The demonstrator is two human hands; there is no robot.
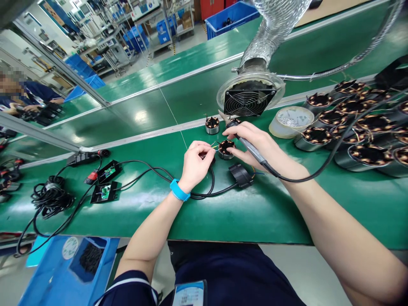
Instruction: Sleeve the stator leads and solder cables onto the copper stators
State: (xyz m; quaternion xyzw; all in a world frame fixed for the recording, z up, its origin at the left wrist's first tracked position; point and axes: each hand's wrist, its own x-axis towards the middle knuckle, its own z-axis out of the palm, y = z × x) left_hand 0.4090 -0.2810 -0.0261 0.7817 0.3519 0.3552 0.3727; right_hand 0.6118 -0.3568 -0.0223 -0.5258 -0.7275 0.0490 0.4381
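Nearby, fan (247,103) beyond right hand (263,139), tub (279,130) beside stators (363,159), cord (298,180) across wrist (287,162).

Legible text, brands or numbers: none can be read from where I stand.

Badge (190,294), at the front of the worker's dark top (229,272): blue-and-white printed card. Print is present; characters are too small and blurred to read.

Round disc (70,247), at the blue bin (41,293) below the bench (274,221): green marks on a white face. I cannot tell whether these are lettering.

Outer face of the same bin: one small pale mark (50,280), unreadable.

Background equipment (145,9): panel details too small to read.
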